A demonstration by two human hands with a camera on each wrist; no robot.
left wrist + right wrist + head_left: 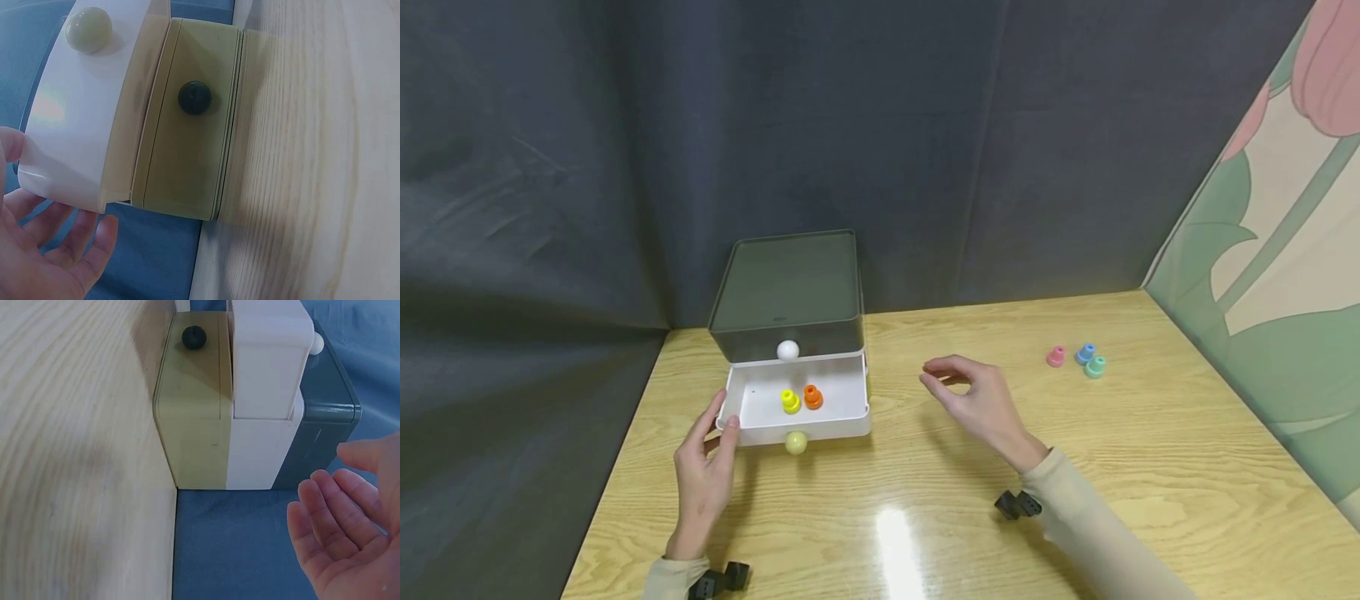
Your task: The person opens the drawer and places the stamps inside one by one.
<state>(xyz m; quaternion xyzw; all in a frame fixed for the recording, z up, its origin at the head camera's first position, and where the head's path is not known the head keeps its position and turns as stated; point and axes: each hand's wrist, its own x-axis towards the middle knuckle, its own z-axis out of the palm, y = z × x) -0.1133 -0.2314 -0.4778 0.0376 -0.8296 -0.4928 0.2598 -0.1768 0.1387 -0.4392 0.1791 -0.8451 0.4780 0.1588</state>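
A small drawer box (786, 292) with a dark grey top and a white knob (787, 350) stands at the back of the wooden table (925, 500). Its lower white drawer (752, 433), with a pale yellow knob (796, 442), is pulled out. Inside lie a yellow peg (790, 401) and an orange peg (812, 397). My left hand (721, 414) is open, its thumb at the drawer's front left corner (59, 187). To the right of the box my right hand (934, 373) hovers with relaxed fingers and holds nothing; the right wrist view shows its bare palm (350, 550).
Pink (1056, 357), blue (1086, 353) and green (1095, 367) pegs sit together on the table at the right. A dark curtain hangs behind and to the left. A floral panel (1262, 250) borders the table's right side. Bare tabletop lies in front of the box.
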